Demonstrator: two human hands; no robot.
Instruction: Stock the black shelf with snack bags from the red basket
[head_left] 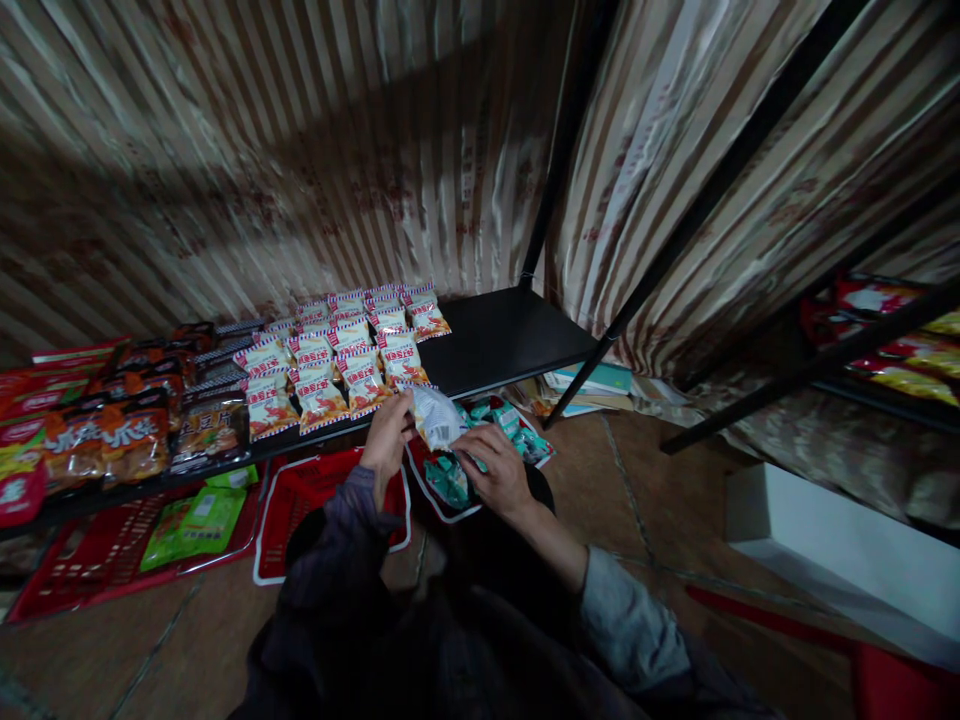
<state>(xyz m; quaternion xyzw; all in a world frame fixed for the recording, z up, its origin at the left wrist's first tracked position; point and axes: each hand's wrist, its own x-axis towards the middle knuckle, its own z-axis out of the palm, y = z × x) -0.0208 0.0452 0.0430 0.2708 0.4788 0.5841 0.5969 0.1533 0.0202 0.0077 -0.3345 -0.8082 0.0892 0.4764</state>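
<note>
Between my two hands is a small snack bag [437,417], its pale printed back turned up. My left hand [388,440] pinches its left edge, and my right hand [495,468] grips its right end. Just beyond, several white and orange snack bags [322,393] with striped edges stand in rows on a black shelf [510,335]. Under my right hand a red basket with a white rim holds several teal packets [448,482]. Another red basket [304,500] sits below my left hand.
Orange-and-black snack bags [135,437] and dark bags [210,430] fill the shelf's left part. Green packets [199,525] lie in a red basket on the floor. Black shelf posts [645,285] slant at right, near a white box [847,550]. Striped curtains [337,150] hang behind.
</note>
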